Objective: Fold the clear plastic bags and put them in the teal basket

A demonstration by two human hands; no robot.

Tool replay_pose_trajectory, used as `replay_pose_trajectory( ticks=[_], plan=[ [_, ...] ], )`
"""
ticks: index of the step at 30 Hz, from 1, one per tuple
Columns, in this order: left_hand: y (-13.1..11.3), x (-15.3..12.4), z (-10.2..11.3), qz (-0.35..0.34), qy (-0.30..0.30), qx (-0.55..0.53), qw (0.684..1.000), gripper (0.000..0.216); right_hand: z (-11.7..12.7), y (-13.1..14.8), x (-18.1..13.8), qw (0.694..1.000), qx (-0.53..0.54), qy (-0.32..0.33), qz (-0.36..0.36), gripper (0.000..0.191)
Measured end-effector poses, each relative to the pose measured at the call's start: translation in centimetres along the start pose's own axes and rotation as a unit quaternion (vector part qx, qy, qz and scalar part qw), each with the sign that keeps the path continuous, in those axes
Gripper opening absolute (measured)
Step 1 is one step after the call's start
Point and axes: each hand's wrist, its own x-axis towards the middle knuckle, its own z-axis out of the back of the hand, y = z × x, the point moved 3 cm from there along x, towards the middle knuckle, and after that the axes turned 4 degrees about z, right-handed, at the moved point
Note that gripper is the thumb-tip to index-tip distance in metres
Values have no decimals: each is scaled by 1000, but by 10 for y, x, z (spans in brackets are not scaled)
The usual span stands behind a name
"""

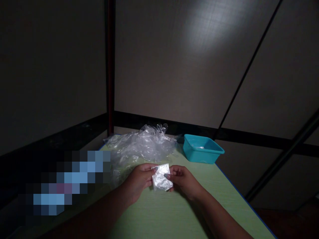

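Across the whole background, dim wall panels (164, 76) with black trim (169, 122) and a dark upright post (111, 66) left of centre; a pale glare high on the surface, lower corners too dark to make out. In front, a pale green table (159, 219) with a blue edge, cut off at the bottom of the view. At lower left, a patch of blue and dark blocks (79, 172), blurred out on purpose or otherwise masked, impossible to identify. Over the far left part of the table, a loose heap of crumpled clear plastic (149, 146), glinting, single pieces hard to tell apart; its near left end partly lost behind the left forearm and in shadow. Just beyond the heap's right end, near the table's right edge, a teal basin (201, 155), with something pale and shiny inside, too small to name. From below, 2 bare forearms, both cut off by the lower border. Between the 2 hands, above the near part of the table and nearer than heap and basin, a roughly square, crinkled shiny packet (160, 181). Gripped at its left edge by the left hand (139, 179), thumb in front; pinched at its right edge by the right hand (185, 181), thumb on its face. Several fingertips hidden behind it; contents impossible to tell.
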Motion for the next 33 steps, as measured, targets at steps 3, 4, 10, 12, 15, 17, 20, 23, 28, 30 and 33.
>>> replay_pose_trajectory(
  ticks=[3,4,10,12,15,17,20,23,28,30,33],
  plan=[
    [-1,1,0,-14,11,0,1000,36,1,-1,1,999,6,-33,-8,38],
    [-2,1,0,-15,11,2,1000,37,1,-2,2,999,6,-42,-1,38],
    [-9,0,4,-8,-13,26,1000,43,23,8,7,990,-19,-117,81,32],
    [-10,1,6,7,-23,34,999,46,37,17,6,980,-21,-161,113,29],
    [-9,2,8,15,-23,45,999,47,65,35,1,955,-9,-248,164,26],
    [-8,4,9,16,-26,49,998,46,86,45,-3,931,9,-311,192,26],
    [-7,7,11,17,-32,49,998,44,119,50,-9,898,49,-387,204,30],
    [-8,9,13,24,-37,51,998,46,149,44,-12,877,92,-435,182,31],
    [-11,9,13,27,-34,65,997,50,173,35,-4,858,139,-466,166,28],
    [-13,9,14,26,-40,69,996,50,173,37,3,858,145,-465,165,27],
    [-15,9,15,22,-46,69,996,53,172,43,12,859,145,-462,164,26]
  ],
)
